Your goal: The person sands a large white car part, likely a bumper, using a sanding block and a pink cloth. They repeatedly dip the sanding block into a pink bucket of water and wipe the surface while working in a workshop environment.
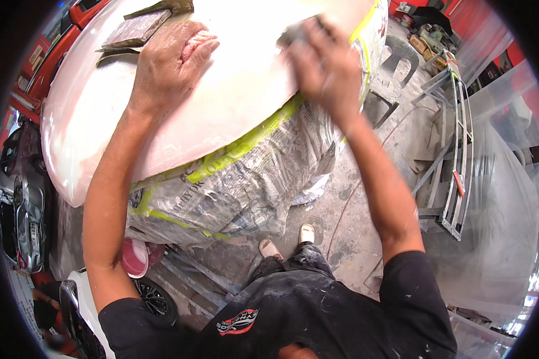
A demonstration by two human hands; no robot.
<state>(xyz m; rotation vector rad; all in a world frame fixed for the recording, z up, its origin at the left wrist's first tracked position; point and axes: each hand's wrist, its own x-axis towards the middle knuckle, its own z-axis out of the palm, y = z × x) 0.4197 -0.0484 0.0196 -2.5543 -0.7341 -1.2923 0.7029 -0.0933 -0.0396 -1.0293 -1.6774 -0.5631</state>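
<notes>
A white, glossy curved car panel [233, 113] lies under both my hands. My left hand [167, 66] is closed around a wet, crumpled pinkish cloth [196, 43], resting on the panel. Just beyond it lie a grey sanding block [135, 30] and folded dark sandpaper [161, 7]. Toward the panel's right side, my right hand [324, 69] presses a flat grey sanding pad [297, 31] to the surface; motion smears the fingers and the pad's exact shape. Newspaper masking [239, 188] covers the area below the panel, edged with yellow-green tape [245, 152].
A metal trestle [455, 155] and hanging plastic sheeting [497, 209] are at the right. Near the panel's right edge stands a dark plastic chair [395, 66]. A pink bucket [135, 257] and a white car's wheel [156, 299] are at lower left. A thin hose [348, 200] crosses the floor.
</notes>
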